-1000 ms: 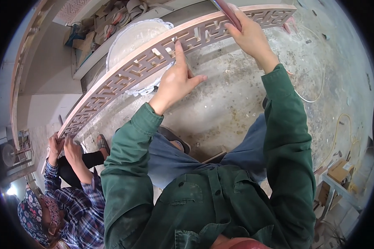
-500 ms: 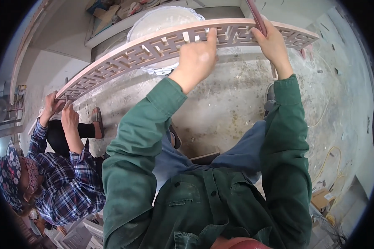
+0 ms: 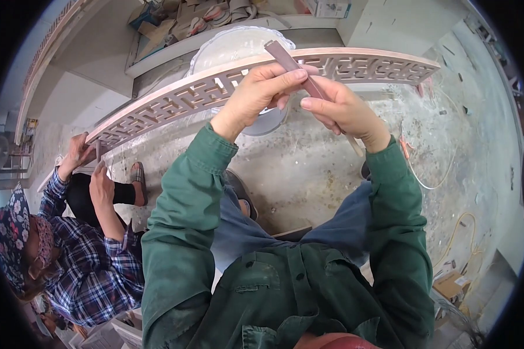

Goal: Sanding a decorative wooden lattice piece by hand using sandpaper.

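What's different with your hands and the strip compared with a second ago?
Your left hand has left the fretwork panel, where its index finger was touching, and now grips the brown strip. Your right hand has brought that strip leftward and closer to you. Unchanged: your right hand holds the strip, and a co-worker's hand stays at the panel's left end.

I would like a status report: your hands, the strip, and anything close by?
Left hand and right hand both holding brown strip. Lattice panel beyond, partly hidden. Co-worker's hand at panel's left end.
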Demonstrator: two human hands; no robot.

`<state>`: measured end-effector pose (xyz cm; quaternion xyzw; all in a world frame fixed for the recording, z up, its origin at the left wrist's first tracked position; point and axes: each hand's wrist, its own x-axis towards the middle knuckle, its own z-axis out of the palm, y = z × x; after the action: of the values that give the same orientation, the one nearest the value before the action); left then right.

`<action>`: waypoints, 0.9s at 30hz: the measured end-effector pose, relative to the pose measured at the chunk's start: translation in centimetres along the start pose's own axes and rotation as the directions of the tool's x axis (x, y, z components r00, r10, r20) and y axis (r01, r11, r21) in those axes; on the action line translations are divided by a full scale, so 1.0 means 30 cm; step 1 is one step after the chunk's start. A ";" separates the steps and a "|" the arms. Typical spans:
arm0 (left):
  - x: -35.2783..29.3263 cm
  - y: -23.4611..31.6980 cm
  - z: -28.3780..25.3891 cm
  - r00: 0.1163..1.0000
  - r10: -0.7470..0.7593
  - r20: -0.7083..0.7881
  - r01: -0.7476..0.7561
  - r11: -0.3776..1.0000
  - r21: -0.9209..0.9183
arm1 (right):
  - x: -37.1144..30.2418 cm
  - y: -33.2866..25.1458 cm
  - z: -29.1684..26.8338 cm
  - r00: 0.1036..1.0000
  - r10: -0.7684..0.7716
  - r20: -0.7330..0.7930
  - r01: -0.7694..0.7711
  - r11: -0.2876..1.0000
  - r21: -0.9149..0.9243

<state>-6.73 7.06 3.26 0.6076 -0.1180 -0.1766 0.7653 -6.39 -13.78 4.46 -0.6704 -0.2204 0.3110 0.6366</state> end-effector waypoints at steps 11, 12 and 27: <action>0.045 -0.047 -0.057 0.995 -0.099 -0.005 0.098 0.994 -0.044 | 0.046 0.087 0.045 0.986 0.110 -0.126 -0.043 0.895 0.444; 0.048 -0.043 -0.057 0.995 -0.100 -0.004 0.099 0.994 -0.051 | 0.041 0.089 0.035 0.991 0.098 -0.097 -0.039 0.875 0.482; 0.127 -0.027 -0.146 0.737 0.654 0.169 -0.190 -0.039 0.981 | -0.071 0.105 -0.053 0.865 -0.434 -0.251 -0.042 0.437 -0.899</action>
<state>-1.65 9.22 1.33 0.8973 -0.2481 0.3081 0.1957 -7.12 -16.68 1.62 -0.9209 -0.2746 -0.0912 0.2610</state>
